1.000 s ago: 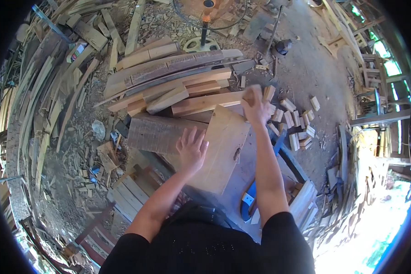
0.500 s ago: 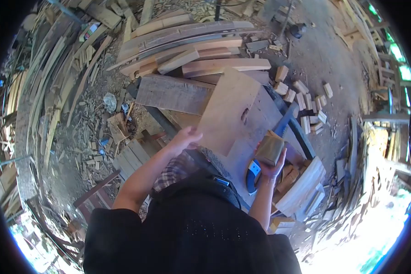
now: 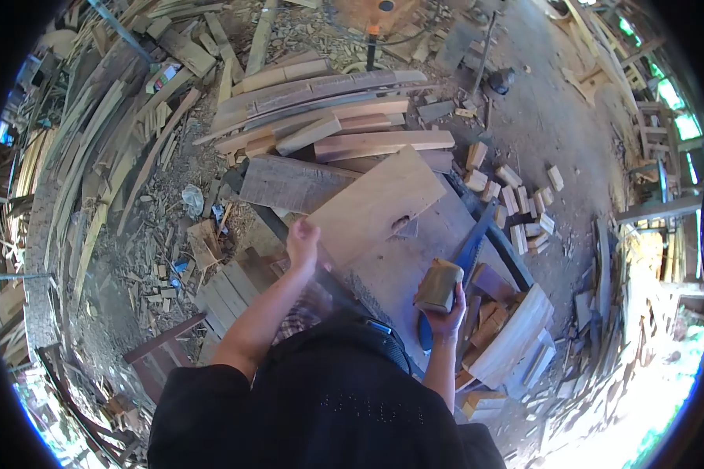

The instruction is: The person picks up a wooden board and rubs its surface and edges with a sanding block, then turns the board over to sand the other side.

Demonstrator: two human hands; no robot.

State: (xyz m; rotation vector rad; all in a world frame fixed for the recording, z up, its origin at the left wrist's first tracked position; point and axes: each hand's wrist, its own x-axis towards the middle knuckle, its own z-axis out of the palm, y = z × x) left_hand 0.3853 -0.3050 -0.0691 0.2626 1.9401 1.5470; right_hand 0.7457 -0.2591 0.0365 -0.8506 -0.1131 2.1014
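Observation:
A flat, pale wooden board point(image 3: 375, 205) with a dark hole near one edge lies at an angle over the worktable point(image 3: 391, 293). My left hand point(image 3: 303, 244) is closed at the board's near left corner, fingers curled; the exact grip is partly hidden. In my right hand point(image 3: 447, 316) is a brown block point(image 3: 438, 285), which looks like a sanding block, held up above the table's right side. Beneath and beside that hand lies a handsaw point(image 3: 471, 248) with a bluish blade, its handle partly covered by my hand and the block.
Beyond the table, long planks point(image 3: 383, 144) are stacked. Several small wood blocks point(image 3: 524, 199) lie on the ground to the right. A bin of wood offcuts point(image 3: 512, 336) stands by my right forearm. Scraps and long strips point(image 3: 94, 148) cover the ground at left.
The board has turned clockwise, its near end shifting left. My left hand has moved slightly left and its fingers have closed. My right hand has shifted left and down with the block.

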